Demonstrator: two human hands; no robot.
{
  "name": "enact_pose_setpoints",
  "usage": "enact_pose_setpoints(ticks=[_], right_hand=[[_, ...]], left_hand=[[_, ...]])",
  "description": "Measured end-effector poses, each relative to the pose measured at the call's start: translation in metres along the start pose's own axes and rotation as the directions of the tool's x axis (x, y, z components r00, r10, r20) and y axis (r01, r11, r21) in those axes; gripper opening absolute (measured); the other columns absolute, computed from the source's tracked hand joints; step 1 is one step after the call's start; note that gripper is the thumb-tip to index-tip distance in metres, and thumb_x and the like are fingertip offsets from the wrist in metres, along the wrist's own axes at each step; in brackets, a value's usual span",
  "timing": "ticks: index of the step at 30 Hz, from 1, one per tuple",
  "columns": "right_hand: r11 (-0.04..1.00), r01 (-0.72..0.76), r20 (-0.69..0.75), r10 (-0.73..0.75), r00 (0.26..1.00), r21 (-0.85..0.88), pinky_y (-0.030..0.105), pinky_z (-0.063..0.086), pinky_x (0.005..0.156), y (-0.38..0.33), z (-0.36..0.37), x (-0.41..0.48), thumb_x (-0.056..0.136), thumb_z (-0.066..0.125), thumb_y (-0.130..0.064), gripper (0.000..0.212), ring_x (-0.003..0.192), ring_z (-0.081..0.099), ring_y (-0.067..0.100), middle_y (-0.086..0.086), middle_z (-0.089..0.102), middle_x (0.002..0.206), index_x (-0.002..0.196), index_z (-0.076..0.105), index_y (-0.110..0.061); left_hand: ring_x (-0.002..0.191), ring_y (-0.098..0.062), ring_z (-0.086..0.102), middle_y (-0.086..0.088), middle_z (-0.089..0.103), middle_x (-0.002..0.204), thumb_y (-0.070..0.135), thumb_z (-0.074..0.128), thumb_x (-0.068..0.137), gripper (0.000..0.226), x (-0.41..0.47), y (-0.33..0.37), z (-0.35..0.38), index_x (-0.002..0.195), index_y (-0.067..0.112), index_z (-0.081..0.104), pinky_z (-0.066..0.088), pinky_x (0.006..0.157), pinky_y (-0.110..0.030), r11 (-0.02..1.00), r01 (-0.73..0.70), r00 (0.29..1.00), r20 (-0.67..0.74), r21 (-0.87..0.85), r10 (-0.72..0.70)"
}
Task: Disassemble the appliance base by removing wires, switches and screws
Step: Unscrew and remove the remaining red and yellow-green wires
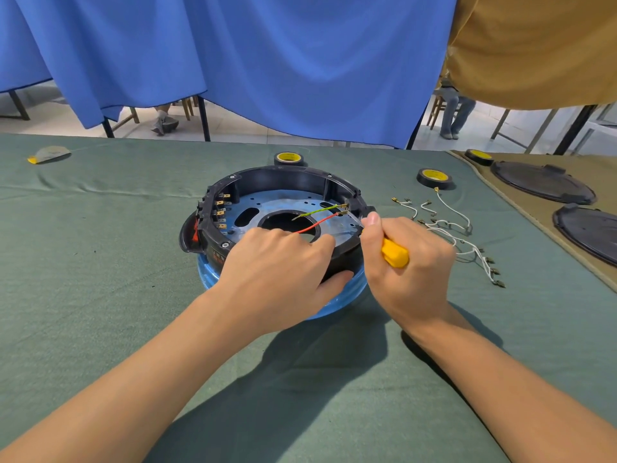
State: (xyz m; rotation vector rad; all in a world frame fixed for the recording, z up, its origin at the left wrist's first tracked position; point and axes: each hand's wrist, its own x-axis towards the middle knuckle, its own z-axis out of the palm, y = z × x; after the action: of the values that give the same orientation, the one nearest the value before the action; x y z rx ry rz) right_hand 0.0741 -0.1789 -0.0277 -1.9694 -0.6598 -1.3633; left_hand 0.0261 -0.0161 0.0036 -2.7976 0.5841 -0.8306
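Observation:
A round black appliance base [280,177] with a blue metal plate [267,208] inside lies on the green cloth. My left hand [277,272] grips its near rim, fingers over the edge and thumb outside. My right hand [407,262] holds a yellow-handled screwdriver [395,252], its tip pointing into the base's right inner wall. A red wire [315,224] and a green-yellow wire [317,211] run across the plate to terminals at the right. Brass switch terminals [222,208] line the left inner wall.
Several loose white wires [450,225] with connectors lie right of the base. Two black tape rolls [289,158] [434,178] sit behind it, a third [479,156] on the brown cloth beside two black lids [541,182] [587,228]. Blue curtain hangs beyond the table.

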Motion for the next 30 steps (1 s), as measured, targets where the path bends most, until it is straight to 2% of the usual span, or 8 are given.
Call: enact_pose_setpoints(ticks=[7, 9, 12, 14, 16, 20, 27, 30], right_hand=[[0.999, 0.045, 0.028, -0.045, 0.999, 0.012, 0.018, 0.021, 0.054, -0.005, 0.001, 0.004, 0.097, 0.052, -0.015, 0.043, 0.054, 0.026, 0.01, -0.004, 0.037, 0.054, 0.055, 0.049, -0.008], [0.995, -0.097, 0.023, 0.096, 0.995, 0.033, 0.019, 0.025, 0.049, -0.003, 0.003, 0.007, 0.097, 0.052, -0.019, 0.045, 0.052, 0.031, 0.016, -0.003, 0.039, 0.05, 0.054, 0.051, -0.004], [0.913, -0.387, 0.048, 0.384, 0.922, 0.132, 0.039, 0.041, 0.053, 0.0, 0.008, 0.011, 0.096, 0.048, -0.031, 0.05, 0.048, 0.05, 0.024, 0.01, 0.056, 0.049, 0.062, 0.065, 0.002], [0.887, -0.429, 0.032, 0.43, 0.902, 0.172, 0.037, 0.044, 0.055, 0.002, 0.009, 0.011, 0.096, 0.05, -0.028, 0.045, 0.051, 0.054, 0.02, 0.003, 0.058, 0.05, 0.064, 0.069, -0.002], [0.912, -0.376, 0.017, 0.378, 0.926, 0.165, 0.032, 0.041, 0.052, 0.0, 0.007, 0.009, 0.097, 0.051, -0.026, 0.044, 0.053, 0.053, 0.02, 0.0, 0.056, 0.049, 0.064, 0.069, -0.002], [0.971, -0.227, -0.024, 0.229, 0.973, 0.07, 0.035, 0.035, 0.049, -0.003, 0.002, 0.003, 0.097, 0.05, -0.022, 0.047, 0.045, 0.048, 0.027, 0.014, 0.055, 0.049, 0.061, 0.063, 0.006], [0.999, -0.044, -0.015, 0.044, 0.999, 0.004, 0.024, 0.024, 0.05, -0.004, 0.0, -0.001, 0.096, 0.054, -0.012, 0.045, 0.047, 0.032, 0.019, 0.005, 0.041, 0.048, 0.052, 0.046, -0.004], [0.999, 0.036, 0.027, -0.036, 0.999, -0.016, 0.029, 0.027, 0.049, -0.005, 0.001, -0.001, 0.095, 0.055, -0.011, 0.043, 0.047, 0.035, 0.021, 0.006, 0.043, 0.05, 0.054, 0.047, -0.006]], left_hand=[[0.044, -0.022, 0.035, 0.005, 0.052, 0.054, 0.06, 0.027, 0.093, 0.044, 0.0, -0.002, 0.002, 0.075, 0.02, 0.031, 0.017, 0.043, -0.026, 0.999, -0.022, 1.0, -0.014, -0.032, 0.022], [0.047, -0.022, 0.038, 0.005, 0.055, 0.058, 0.061, 0.022, 0.092, 0.044, 0.0, -0.002, 0.005, 0.077, 0.021, 0.033, 0.021, 0.045, -0.028, 0.999, -0.024, 0.999, -0.023, -0.031, 0.024], [0.05, -0.024, 0.038, 0.004, 0.054, 0.059, 0.062, 0.023, 0.092, 0.044, -0.001, -0.002, 0.005, 0.078, 0.021, 0.034, 0.019, 0.047, -0.03, 0.999, -0.012, 0.999, -0.032, -0.03, 0.011], [0.05, -0.024, 0.037, 0.005, 0.047, 0.056, 0.061, 0.025, 0.093, 0.044, -0.001, -0.001, 0.004, 0.077, 0.021, 0.034, 0.018, 0.047, -0.03, 1.0, -0.009, 1.0, -0.025, -0.02, 0.009], [0.05, -0.024, 0.039, 0.006, 0.043, 0.057, 0.061, 0.025, 0.093, 0.044, -0.001, 0.0, 0.005, 0.078, 0.021, 0.035, 0.019, 0.047, -0.029, 1.0, -0.009, 1.0, -0.014, -0.017, 0.008], [0.051, -0.024, 0.047, 0.005, 0.052, 0.059, 0.061, 0.025, 0.092, 0.045, 0.0, 0.0, 0.006, 0.077, 0.02, 0.036, 0.021, 0.048, -0.029, 1.0, 0.001, 1.0, -0.016, -0.015, -0.001], [0.046, -0.023, 0.035, 0.007, 0.037, 0.054, 0.06, 0.024, 0.092, 0.044, 0.0, 0.0, 0.001, 0.075, 0.02, 0.032, 0.015, 0.045, -0.027, 1.0, 0.005, 1.0, -0.01, -0.007, -0.005], [0.044, -0.022, 0.035, 0.007, 0.036, 0.053, 0.06, 0.029, 0.093, 0.045, -0.001, 0.0, 0.001, 0.073, 0.02, 0.03, 0.013, 0.044, -0.027, 1.0, 0.004, 1.0, -0.008, -0.017, -0.004]])
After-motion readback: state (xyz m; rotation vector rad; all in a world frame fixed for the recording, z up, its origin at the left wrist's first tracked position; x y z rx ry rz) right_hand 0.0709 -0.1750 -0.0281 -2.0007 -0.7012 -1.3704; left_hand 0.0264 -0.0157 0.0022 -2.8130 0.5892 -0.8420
